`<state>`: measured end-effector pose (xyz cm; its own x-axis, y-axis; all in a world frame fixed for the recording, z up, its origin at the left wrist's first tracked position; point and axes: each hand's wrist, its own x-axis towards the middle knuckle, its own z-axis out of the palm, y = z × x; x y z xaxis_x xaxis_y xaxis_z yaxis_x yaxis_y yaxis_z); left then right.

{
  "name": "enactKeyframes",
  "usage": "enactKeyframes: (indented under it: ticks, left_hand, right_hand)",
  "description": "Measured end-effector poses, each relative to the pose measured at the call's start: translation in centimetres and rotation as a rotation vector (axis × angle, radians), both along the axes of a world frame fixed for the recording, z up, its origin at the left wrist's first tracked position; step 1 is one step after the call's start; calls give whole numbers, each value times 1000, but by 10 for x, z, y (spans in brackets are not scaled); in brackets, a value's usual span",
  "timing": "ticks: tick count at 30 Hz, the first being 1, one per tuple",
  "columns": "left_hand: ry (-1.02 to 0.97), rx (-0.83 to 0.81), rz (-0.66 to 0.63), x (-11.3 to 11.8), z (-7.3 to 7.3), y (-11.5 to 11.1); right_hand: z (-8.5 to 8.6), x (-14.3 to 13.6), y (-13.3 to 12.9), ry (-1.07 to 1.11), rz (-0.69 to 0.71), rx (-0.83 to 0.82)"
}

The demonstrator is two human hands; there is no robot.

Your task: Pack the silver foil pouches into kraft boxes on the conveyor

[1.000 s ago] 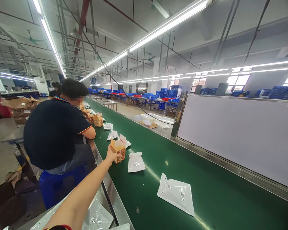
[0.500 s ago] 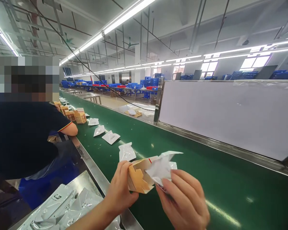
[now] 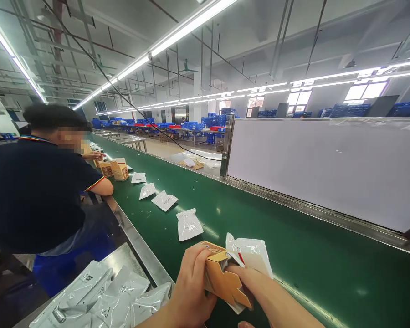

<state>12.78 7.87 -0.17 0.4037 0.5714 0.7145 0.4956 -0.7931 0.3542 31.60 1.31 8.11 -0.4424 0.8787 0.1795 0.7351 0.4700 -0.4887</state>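
Note:
My left hand (image 3: 195,278) is wrapped round a small yellow-brown carton (image 3: 222,275), held tilted over the green conveyor belt with its end flaps standing out. My right hand (image 3: 256,287) reaches into the carton's open end, so its fingers are mostly hidden. A bit of silvery-white material shows at the opening beside them. Just behind the carton, a white foil pouch (image 3: 254,250) lies on the belt. Another white pouch (image 3: 189,224) is a little farther up, left of the carton.
More pouches (image 3: 164,200) run in a line along the green belt (image 3: 222,200). Several cartons (image 3: 119,169) stand beside a seated co-worker (image 3: 37,196) at left. A heap of silver pouches (image 3: 105,296) fills a metal tray at lower left. A white panel (image 3: 314,173) borders the far side.
The white pouch in my right hand has gone down into the carton, and that hand has followed to its opening. The carton has shifted right and lower. The co-worker's head has turned.

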Motion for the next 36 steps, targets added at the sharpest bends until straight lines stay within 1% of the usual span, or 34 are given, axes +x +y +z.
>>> enactKeyframes:
  ticks: [4, 5, 9, 12, 14, 17, 18, 20, 22, 23, 26, 28, 29, 31, 33, 34, 36]
  left_hand:
    - [28, 23, -53, 7, -5, -6]
    - [28, 11, -47, 7, -6, -7]
    - [0, -76, -2, 6, -9, -13]
    - [-1, -135, -22, 6, -5, -18]
    - [-15, -213, -6, 6, 1, -23]
    - [-54, -385, 74, 6, 12, -28]
    - [-58, -409, 83, 6, 15, -28]
    - [-51, -375, 59, 5, 18, -28]
    - [-52, -275, 22, 5, 17, -27]
    - [-57, -219, 5, 6, 15, -26]
    - [-69, -40, -87, 13, 5, -28]
    - [-74, 59, -172, 20, -3, -33]
    - [-69, 71, -200, 23, -7, -36]
    - [-61, 12, -205, 28, -11, -42]
    - [-77, -101, -173, 31, -11, -46]
    - [-91, -155, -146, 32, -9, -47]
    - [-111, -279, -51, 35, -4, -47]
  right_hand:
    - [-3, 0, 8, 137, 134, -11]
    - [-4, -1, 9, 154, 134, -17]
    - [-9, -7, 6, 182, 48, -51]
    - [-8, -13, -1, 101, 25, -10]
    - [-7, -14, -9, 83, -5, 86]
    - [-8, -7, -25, 186, -58, 344]
    - [-9, -3, -30, 238, -77, 410]
    - [-8, 4, -37, 306, -134, 474]
    - [-5, 7, -39, 281, -159, 452]
    - [-2, 6, -39, 232, -140, 422]
    - [-2, -2, -34, 98, -25, 218]
    - [-9, -6, -28, 99, 15, 71]
    - [-13, -7, -24, 119, 47, 2]
    - [-20, -5, -20, 191, 124, -96]
    - [-21, 0, -20, 294, 142, -128]
    - [-18, 2, -23, 340, 111, -115]
    - [-12, 3, -34, 373, 3, -23]
